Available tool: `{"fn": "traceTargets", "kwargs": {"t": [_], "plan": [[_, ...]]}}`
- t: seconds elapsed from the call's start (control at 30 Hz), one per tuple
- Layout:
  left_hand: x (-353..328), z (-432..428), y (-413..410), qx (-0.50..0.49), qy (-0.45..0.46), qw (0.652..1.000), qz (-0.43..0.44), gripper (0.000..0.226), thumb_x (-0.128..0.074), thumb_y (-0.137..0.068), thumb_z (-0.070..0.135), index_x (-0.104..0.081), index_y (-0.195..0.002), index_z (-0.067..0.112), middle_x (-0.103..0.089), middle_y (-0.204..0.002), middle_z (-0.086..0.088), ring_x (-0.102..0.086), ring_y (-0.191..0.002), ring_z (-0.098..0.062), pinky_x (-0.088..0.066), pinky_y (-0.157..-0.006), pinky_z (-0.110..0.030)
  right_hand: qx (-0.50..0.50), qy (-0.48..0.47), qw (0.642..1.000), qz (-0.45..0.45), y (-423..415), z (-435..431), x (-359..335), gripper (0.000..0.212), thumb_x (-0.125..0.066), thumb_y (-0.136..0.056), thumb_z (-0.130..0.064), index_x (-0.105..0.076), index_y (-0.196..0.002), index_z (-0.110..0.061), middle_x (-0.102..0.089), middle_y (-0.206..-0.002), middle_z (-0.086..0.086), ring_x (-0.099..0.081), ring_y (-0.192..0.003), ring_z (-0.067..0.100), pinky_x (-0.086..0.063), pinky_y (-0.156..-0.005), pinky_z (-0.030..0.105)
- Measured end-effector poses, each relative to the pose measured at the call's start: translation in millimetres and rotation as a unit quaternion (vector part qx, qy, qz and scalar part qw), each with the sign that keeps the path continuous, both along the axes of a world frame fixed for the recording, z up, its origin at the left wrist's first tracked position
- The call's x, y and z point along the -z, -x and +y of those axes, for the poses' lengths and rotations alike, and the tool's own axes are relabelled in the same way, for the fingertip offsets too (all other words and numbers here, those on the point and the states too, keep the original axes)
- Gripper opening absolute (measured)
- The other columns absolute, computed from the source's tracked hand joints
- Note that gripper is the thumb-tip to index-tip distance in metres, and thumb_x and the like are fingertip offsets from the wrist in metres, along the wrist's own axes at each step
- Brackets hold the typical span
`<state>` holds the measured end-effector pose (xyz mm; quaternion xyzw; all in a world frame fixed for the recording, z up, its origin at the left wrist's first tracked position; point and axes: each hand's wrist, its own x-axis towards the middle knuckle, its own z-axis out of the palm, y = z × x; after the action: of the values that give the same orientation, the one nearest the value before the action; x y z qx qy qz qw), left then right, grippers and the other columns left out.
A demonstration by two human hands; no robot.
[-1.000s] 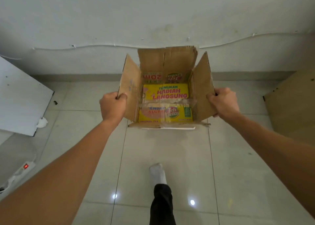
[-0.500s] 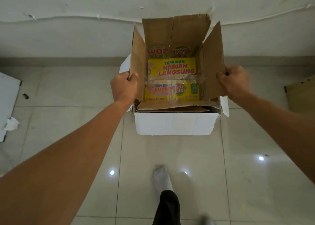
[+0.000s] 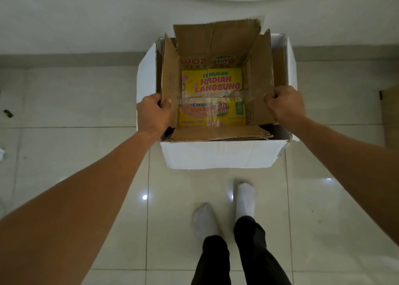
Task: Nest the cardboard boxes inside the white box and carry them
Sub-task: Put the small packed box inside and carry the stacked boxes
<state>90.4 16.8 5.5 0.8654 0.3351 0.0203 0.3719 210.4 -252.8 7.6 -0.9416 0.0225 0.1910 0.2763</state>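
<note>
The open brown cardboard box with yellow printed panels [image 3: 212, 96] sits inside the larger white cardboard box [image 3: 220, 156], which appears to rest on the pale tiled floor [image 3: 97, 103]. The left hand [image 3: 152, 114] is clenched on the brown box's left flap; the right hand [image 3: 285, 105] is clenched on its right flap. Judged status: nesting is largely done, though full seating is unconfirmed. Carrying is not yet begun.

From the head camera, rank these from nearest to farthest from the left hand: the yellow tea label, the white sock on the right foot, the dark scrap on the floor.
From the left hand:
1. Yellow tea label, just right, inside the cardboard box.
2. Right white sock, below right.
3. Dark scrap, far left.
</note>
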Motion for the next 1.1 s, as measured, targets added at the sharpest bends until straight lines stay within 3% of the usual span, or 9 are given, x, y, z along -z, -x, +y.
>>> {"fn": "traceTargets", "kwargs": {"t": [0.07, 0.17, 0.3, 0.5, 0.7, 0.8, 0.9, 1.0, 1.1], "plan": [[3, 0, -1, 0.007, -0.026, 1.000, -0.001, 0.014, -0.056, -0.090, 0.015, -0.066, -0.093, 0.006, -0.061, -0.078, 0.002, -0.055, -0.065, -0.012, -0.037, -0.059, -0.004, -0.004, 0.010, 0.999, 0.052, -5, 4, 7, 0.022, -0.052, -0.089, -0.024, -0.064, -0.095, -0.006, -0.067, -0.090, 0.017, -0.066, -0.073, 0.037, -0.059, -0.066, 0.049], [9, -2, -4, -0.019, -0.072, 0.997, -0.006, 0.029, -0.058, -0.088, 0.016, -0.059, -0.116, 0.009, -0.063, -0.099, -0.004, -0.058, -0.086, -0.018, -0.042, -0.073, -0.024, -0.008, 0.054, 0.995, 0.086, -14, 4, 20, 0.019, -0.054, -0.088, -0.020, -0.060, -0.101, -0.009, -0.067, -0.093, 0.016, -0.068, -0.076, 0.035, -0.059, -0.072, 0.046], [16, -5, -2, 0.016, -0.149, 0.988, 0.033, 0.034, -0.059, -0.085, 0.019, -0.057, -0.117, 0.008, -0.058, -0.109, -0.017, -0.053, -0.103, -0.031, -0.045, -0.083, -0.039, -0.052, 0.090, 0.993, 0.056, -20, 5, 31, 0.027, -0.055, -0.084, -0.014, -0.055, -0.111, -0.008, -0.063, -0.099, 0.015, -0.059, -0.083, 0.031, -0.046, -0.069, 0.030], [24, -16, -9, 0.149, -0.172, 0.970, 0.086, 0.025, -0.060, -0.085, 0.019, -0.063, -0.109, 0.011, -0.061, -0.112, -0.013, -0.053, -0.106, -0.030, -0.034, -0.092, -0.040, -0.202, 0.069, 0.977, 0.009, -21, 8, 39, 0.037, -0.058, -0.087, -0.017, -0.052, -0.123, -0.011, -0.063, -0.111, 0.014, -0.060, -0.097, 0.031, -0.047, -0.073, 0.033], [50, -19, -24, 0.324, -0.234, 0.895, 0.201, 0.036, -0.059, -0.085, 0.030, -0.058, -0.117, 0.013, -0.060, -0.120, -0.009, -0.047, -0.119, -0.029, -0.012, -0.113, -0.050, -0.461, 0.194, 0.865, 0.023, -23, 10, 53, 0.036, -0.053, -0.089, -0.024, -0.051, -0.124, -0.017, -0.066, -0.101, 0.010, -0.047, -0.073, 0.019, -0.043, -0.067, 0.030], [70, -16, -32, 0.384, -0.295, 0.830, 0.277, 0.061, -0.055, -0.085, 0.045, -0.043, -0.135, 0.013, -0.047, -0.137, -0.014, -0.033, -0.133, -0.031, -0.002, -0.114, -0.053, -0.538, 0.251, 0.804, 0.024, -29, 12, 73, 0.037, -0.050, -0.089, -0.027, -0.051, -0.126, -0.020, -0.065, -0.114, 0.007, -0.059, -0.093, 0.024, -0.042, -0.096, 0.043], [83, -6, -36, 0.393, -0.327, 0.778, 0.365, 0.083, -0.040, -0.081, 0.070, -0.030, -0.145, 0.018, -0.025, -0.153, -0.016, -0.012, -0.142, -0.031, 0.007, -0.114, -0.053, -0.584, 0.372, 0.721, 0.032, -40, 4, 91, 0.041, -0.045, -0.090, -0.031, -0.047, -0.130, -0.023, -0.061, -0.123, 0.004, -0.052, -0.118, 0.024, -0.015, -0.112, 0.054], [86, 2, -35, 0.387, -0.345, 0.731, 0.444, 0.100, -0.023, -0.073, 0.086, -0.027, -0.146, 0.017, -0.008, -0.158, -0.011, 0.002, -0.145, -0.027, 0.013, -0.111, -0.052, -0.583, 0.423, 0.692, 0.049, -44, 4, 93, 0.047, -0.040, -0.092, -0.032, -0.039, -0.137, -0.022, -0.060, -0.125, 0.004, -0.049, -0.121, 0.025, -0.009, -0.113, 0.053], [86, 1, -38, 0.388, -0.354, 0.721, 0.452, 0.097, -0.021, -0.075, 0.084, -0.029, -0.145, 0.018, -0.008, -0.158, -0.013, 0.002, -0.145, -0.029, 0.014, -0.110, -0.054, -0.590, 0.424, 0.686, 0.046, -44, 27, 85, 0.046, -0.036, -0.094, -0.036, -0.039, -0.137, -0.019, -0.058, -0.126, 0.005, -0.051, -0.119, 0.027, -0.019, -0.111, 0.052]]}}
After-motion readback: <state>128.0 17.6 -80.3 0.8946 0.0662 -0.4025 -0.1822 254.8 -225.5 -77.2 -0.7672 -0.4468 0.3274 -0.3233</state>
